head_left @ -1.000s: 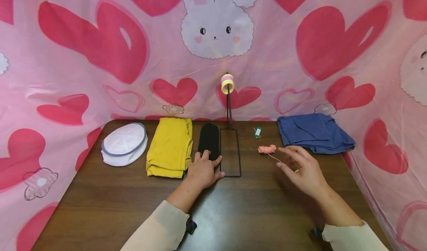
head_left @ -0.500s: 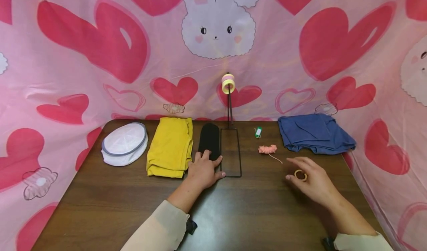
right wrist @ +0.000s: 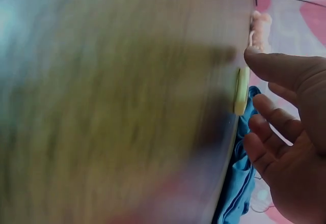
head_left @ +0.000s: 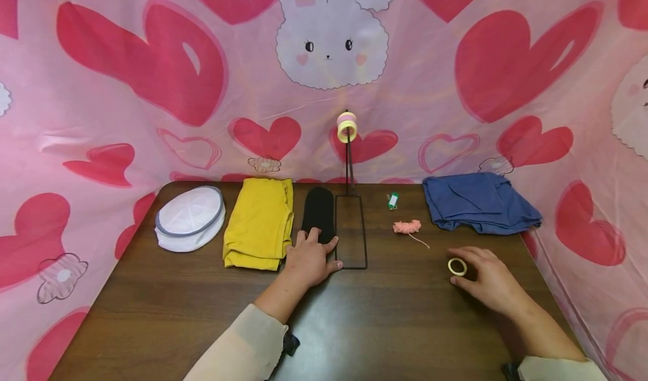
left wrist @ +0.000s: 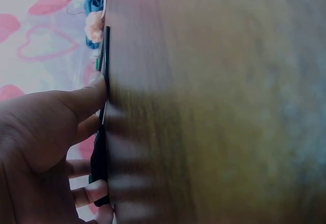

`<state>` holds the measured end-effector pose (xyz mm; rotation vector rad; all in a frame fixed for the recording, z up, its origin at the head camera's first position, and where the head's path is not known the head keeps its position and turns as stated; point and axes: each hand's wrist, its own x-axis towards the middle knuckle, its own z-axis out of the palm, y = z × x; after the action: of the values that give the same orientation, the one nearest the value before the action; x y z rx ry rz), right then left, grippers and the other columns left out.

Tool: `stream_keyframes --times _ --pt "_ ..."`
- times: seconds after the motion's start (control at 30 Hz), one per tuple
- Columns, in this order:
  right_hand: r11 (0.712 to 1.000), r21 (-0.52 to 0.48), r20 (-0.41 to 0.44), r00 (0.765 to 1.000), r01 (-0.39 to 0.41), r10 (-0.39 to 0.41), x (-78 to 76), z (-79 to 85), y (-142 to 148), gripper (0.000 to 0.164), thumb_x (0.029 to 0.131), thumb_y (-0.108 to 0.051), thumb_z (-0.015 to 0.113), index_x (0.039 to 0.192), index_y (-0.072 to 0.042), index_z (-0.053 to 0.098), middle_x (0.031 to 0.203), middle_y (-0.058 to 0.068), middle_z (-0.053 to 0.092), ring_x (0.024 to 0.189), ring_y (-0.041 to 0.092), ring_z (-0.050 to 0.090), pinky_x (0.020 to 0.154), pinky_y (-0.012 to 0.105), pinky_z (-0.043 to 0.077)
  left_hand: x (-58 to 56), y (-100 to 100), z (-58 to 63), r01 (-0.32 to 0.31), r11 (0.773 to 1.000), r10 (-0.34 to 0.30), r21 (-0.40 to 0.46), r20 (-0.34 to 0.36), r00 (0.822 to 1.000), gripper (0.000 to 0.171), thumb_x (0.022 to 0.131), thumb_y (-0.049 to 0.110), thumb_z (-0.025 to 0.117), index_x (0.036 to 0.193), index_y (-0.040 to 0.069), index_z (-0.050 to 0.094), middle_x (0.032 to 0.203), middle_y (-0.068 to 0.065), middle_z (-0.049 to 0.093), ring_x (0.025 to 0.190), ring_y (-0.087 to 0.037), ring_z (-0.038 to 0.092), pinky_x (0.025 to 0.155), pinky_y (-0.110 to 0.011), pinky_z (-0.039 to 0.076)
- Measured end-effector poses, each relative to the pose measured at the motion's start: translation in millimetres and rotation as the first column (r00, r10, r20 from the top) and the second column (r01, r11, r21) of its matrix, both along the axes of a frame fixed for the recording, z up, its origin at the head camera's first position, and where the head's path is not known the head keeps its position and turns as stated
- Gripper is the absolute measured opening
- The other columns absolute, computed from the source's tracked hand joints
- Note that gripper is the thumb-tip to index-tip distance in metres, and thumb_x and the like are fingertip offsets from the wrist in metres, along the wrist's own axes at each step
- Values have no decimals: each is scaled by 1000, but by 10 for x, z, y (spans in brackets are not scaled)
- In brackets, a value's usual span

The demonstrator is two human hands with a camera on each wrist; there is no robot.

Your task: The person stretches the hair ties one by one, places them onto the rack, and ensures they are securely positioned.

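Observation:
My left hand rests with spread fingers on the near end of a black oblong thing with a rounded end. Its thumb touches the base of a black wire stand. Yellow and pink rings hang on the stand's upper arm. On the right, a pale yellow ring lies flat on the table. My right hand is just beside it, thumb and fingers apart around its right side. The right wrist view shows that ring by the thumb, with no finger curled round it.
Left of the black thing lie a folded yellow cloth and a white mesh bag with blue trim. Between stand and right hand are a pink yarn bundle and a small green-and-white item. A folded blue cloth lies back right.
My right hand has drawn back to the right and nearer, away from the yarn bundle, and the yellow ring has come into view by its fingers. My left hand stays put.

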<state>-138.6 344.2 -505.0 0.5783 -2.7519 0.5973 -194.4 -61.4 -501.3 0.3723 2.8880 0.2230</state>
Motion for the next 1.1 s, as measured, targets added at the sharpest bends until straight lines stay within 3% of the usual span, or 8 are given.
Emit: stream_keyframes --times 0.47,1.1 --pt "996 50 89 993 79 -83 -19 21 86 52 74 -15 92 122 -4 73 116 19 74 108 46 64 90 61 46 -3 0 -2 0 1000 0 4 4 1000 70 91 70 63 154 44 47 157 -13 39 132 -41 37 99 -69 42" --pt "990 55 158 978 126 -134 -30 73 -32 35 82 -8 82 117 -5 76 94 6 76 94 35 70 81 55 52 -6 3 2 0 1000 0 -1 2 1000 70 91 70 62 154 44 47 156 -13 39 133 -41 36 99 -69 42"
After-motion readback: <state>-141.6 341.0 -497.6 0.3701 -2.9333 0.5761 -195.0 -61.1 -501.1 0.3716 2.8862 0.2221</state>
